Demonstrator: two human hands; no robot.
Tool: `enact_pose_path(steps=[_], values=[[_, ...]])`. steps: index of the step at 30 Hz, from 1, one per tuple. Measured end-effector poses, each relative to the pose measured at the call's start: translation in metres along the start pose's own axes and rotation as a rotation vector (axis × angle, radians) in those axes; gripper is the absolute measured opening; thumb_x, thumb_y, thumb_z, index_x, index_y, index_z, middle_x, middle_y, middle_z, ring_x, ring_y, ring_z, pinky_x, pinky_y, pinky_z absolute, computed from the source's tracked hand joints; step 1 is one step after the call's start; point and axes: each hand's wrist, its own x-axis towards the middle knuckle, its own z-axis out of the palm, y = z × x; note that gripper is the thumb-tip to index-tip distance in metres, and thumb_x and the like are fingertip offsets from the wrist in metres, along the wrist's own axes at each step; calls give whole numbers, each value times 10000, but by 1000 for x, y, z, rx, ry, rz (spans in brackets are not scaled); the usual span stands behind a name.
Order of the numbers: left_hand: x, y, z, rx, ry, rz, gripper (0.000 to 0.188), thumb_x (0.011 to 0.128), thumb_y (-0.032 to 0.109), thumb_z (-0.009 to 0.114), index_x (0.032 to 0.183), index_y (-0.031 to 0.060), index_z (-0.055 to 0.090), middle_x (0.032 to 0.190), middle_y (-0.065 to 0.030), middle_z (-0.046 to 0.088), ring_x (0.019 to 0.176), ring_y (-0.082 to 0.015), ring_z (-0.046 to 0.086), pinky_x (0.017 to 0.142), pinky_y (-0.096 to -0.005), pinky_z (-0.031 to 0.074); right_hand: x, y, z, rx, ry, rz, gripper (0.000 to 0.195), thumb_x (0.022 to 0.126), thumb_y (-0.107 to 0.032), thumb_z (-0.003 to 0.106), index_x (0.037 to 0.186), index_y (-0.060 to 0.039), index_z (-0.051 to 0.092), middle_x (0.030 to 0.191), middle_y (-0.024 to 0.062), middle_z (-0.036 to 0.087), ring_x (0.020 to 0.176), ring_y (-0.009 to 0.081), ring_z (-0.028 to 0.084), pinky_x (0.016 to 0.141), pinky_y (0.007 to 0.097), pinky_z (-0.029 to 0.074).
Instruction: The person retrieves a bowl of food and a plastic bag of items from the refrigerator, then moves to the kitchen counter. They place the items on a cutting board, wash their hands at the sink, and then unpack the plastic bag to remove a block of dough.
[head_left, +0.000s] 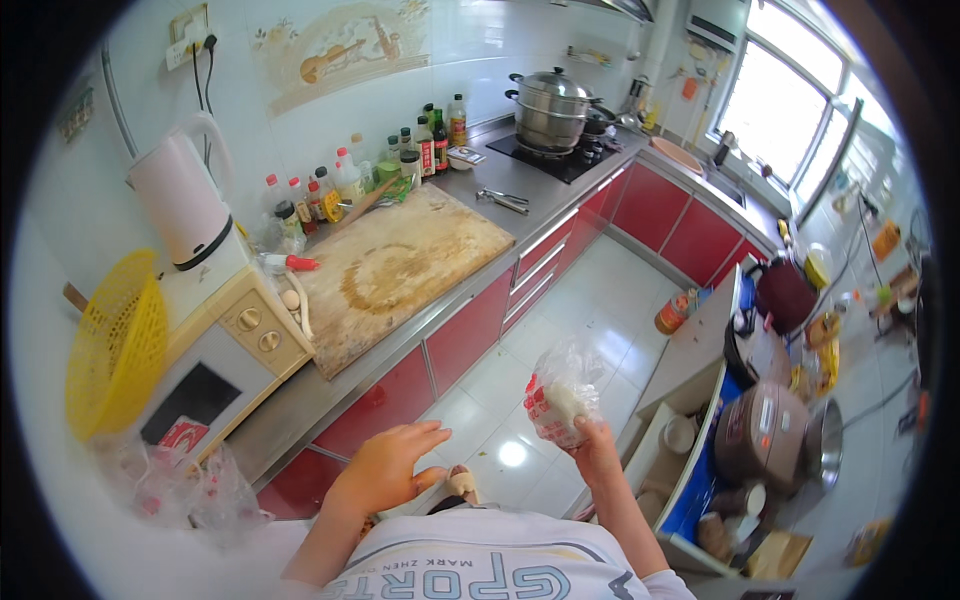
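My right hand (592, 444) grips a clear plastic bag (564, 401) with red print, held over the tiled floor. Something whitish shows through the plastic, but I cannot tell what it is. My left hand (397, 459) hovers in front of my body with its fingers apart, holding nothing. Ahead and to the left, a worn wooden cutting board (427, 262) with a brownish ring stain lies on the steel counter (457, 180). At the board's left edge are an egg (290, 299) and a red-capped squeeze bottle (300, 262).
A microwave oven (225, 352) bears a pink kettle (184, 202), beside a yellow plastic basket (112, 352). Bottles line the wall behind the board. A steel steamer pot (553, 112) stands on the cooktop. Rightward, a cabinet carries a rice cooker (761, 435); an oil bottle (673, 311) stands on the floor.
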Motion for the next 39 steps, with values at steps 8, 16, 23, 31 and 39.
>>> enact_pose_path(steps=[8,16,23,31,39], values=[[119,-51,-38,-9,76,-118,531,892,279,776,1370,93,640,1420,-147,624,1268,-362,597,1053,-441,495,182,-49,39,-196,31,13,670,842,-255,748,1411,16,521,1281,143,657,1130,278,667,1014,423,526],[166,-74,-47,2,220,-533,509,866,213,785,1349,102,665,1396,-135,647,1216,-348,635,927,-402,569,420,-75,173,-690,-181,-408,605,788,-221,820,1328,-40,615,1222,169,691,1120,289,658,984,383,506],[223,-58,-45,-36,297,-758,532,847,202,793,1347,79,657,1391,-151,645,1237,-360,625,1029,-429,515,490,-32,179,-1064,-390,-854,552,820,-184,826,1320,-48,636,1368,218,635,1274,329,607,1097,411,469],[267,-70,-31,-96,252,-792,553,857,251,791,1360,75,645,1389,-156,639,1249,-364,611,1036,-430,507,523,-54,150,-922,-360,-336,455,855,-165,793,1284,-72,672,1160,167,702,1034,281,668,938,395,525],[294,-113,-47,-164,246,-699,531,858,240,780,1339,58,649,1391,-163,635,1237,-366,617,1016,-437,514,585,-47,258,-1130,-331,-994,424,863,-219,795,1240,-58,687,1181,150,707,1012,331,671,888,434,534]])
